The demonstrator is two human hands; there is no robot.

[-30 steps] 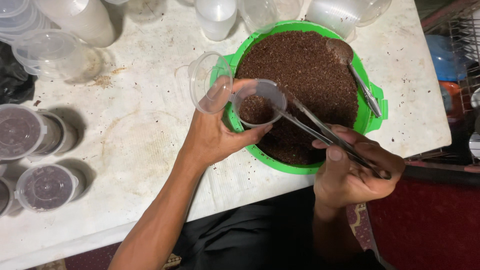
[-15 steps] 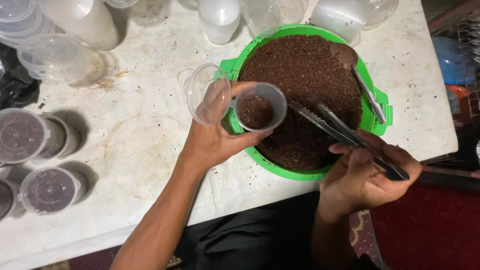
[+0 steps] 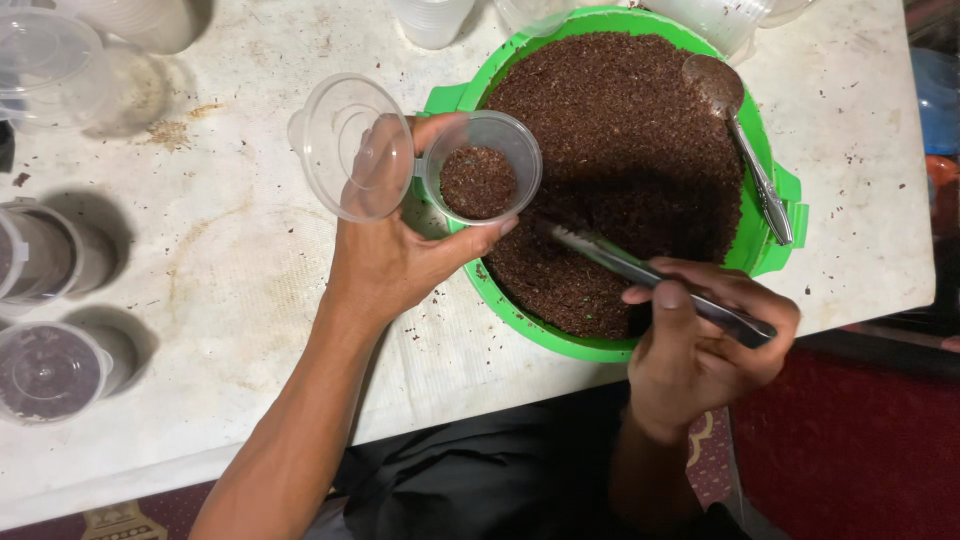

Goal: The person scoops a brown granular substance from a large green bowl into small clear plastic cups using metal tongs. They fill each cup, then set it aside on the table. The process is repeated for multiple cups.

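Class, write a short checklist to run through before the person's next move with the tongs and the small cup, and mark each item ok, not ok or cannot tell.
1. Cup held firmly in the left hand: ok, fingers wrap its side.
2. Cup upright and over the edge of the green tub: ok.
3. Hinged lid swung clear of the cup's mouth: ok.
4. Tongs gripped in the right hand, tips pointing towards the cup: ok.
5. Tongs holding anything at the tips: cannot tell, the tips lie in shadow over the brown material.
6. Spoon out of the way: ok, it rests at the tub's far side.
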